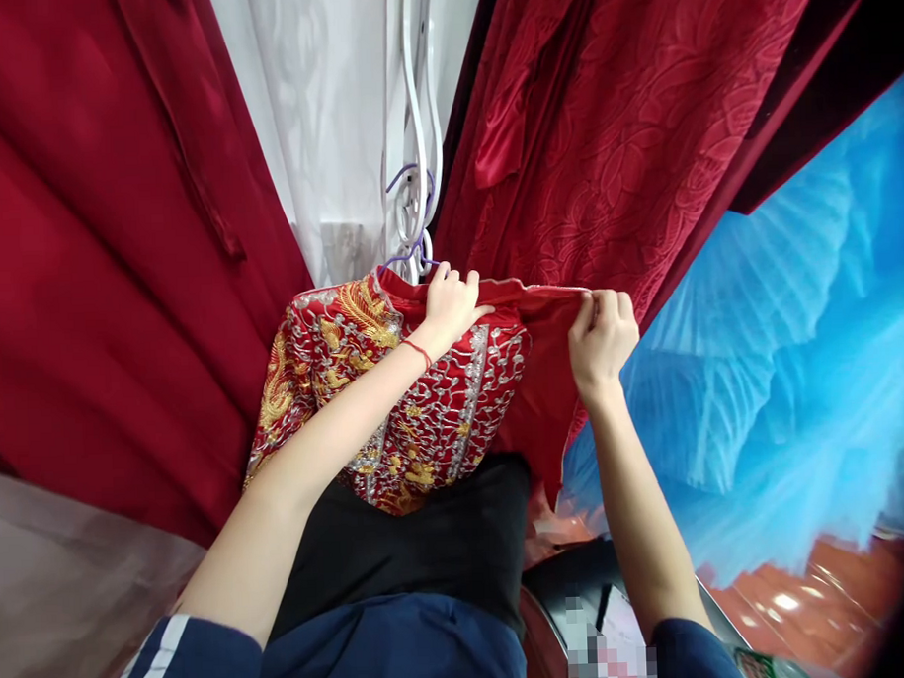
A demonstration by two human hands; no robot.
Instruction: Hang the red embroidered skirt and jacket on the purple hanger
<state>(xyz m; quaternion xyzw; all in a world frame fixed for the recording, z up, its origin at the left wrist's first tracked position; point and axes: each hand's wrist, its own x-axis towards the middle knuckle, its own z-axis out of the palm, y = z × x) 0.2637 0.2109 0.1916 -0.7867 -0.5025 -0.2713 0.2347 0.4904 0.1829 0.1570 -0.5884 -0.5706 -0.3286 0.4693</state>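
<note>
A red garment (431, 399) with gold and silver embroidery hangs in front of me on a purple hanger (409, 256). My left hand (451, 301) is closed on its upper edge near the hanger; a red string circles that wrist. My right hand (601, 336) pinches the same red edge further right, pulling the plain red lining taut between both hands. The hanger's hook is hidden among white hangers (415, 133) above.
Dark red garments hang on the left (100, 252) and on the right (622, 125), with a white sheer garment (318, 116) between them. A blue patterned backdrop (794, 367) fills the right side. My dark clothing (408, 568) is below.
</note>
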